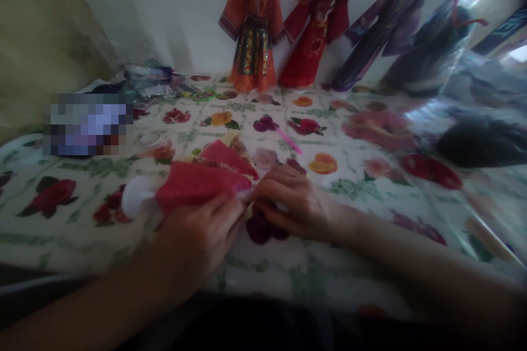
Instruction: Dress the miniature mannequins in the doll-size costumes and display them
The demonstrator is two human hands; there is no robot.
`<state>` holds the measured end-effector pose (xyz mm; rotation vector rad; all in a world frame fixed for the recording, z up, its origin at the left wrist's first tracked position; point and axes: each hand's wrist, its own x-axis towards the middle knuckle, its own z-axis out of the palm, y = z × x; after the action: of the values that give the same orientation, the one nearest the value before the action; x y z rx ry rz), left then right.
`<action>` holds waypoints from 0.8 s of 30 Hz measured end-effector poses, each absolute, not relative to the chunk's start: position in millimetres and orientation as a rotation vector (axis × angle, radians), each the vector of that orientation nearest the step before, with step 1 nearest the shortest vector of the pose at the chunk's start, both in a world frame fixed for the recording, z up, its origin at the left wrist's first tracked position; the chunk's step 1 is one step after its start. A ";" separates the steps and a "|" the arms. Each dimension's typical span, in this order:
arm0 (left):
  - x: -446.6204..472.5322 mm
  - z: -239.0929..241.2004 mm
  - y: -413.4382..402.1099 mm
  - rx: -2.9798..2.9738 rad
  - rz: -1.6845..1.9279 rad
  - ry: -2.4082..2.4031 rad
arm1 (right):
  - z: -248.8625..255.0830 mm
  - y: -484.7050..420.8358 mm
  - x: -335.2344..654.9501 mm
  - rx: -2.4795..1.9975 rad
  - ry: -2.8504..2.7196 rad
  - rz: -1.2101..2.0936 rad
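A small red doll dress point(197, 181) lies on its side on a white stand, whose round base point(138, 196) points left. Its sleeve, with a patterned yellow lining, spreads toward the back. My left hand point(206, 230) is closed around the narrow upper end of the dress. Close against it, the fingers of my right hand point(292, 200) are pinched together at the pale tip of that end. What lies between the right fingertips is blurred and mostly hidden.
Along the wall stand an orange doll dress point(251, 33), a red one point(317, 60) and a purple one point(370, 38). A pink stick point(290, 141) lies behind my hands. Plastic packets point(148, 79) and a tape roll point(149, 141) are left; a black bundle point(486, 140) is right.
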<state>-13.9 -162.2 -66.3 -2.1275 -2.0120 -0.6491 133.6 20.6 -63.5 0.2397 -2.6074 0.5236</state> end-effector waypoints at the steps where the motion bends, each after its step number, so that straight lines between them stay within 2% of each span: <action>1: -15.9 -64.6 -161.3 -2.141 -0.693 -2.047 | -63.6 22.0 133.7 0.227 -2.608 0.551; 6: -23.8 -53.9 -158.0 -2.137 -0.783 -2.229 | -62.3 26.6 132.3 0.214 -2.623 0.643; 15: -24.4 -47.0 -151.5 -2.120 -0.865 -2.213 | -66.3 24.2 127.5 0.164 -2.567 0.725; 24: -27.6 -49.6 -153.2 -2.084 -0.764 -2.191 | -64.1 27.4 128.3 0.117 -2.541 0.939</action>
<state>-27.6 -153.2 -49.6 -2.0839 -2.1914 -0.7641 128.3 27.4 -64.1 0.1169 -2.5408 0.9395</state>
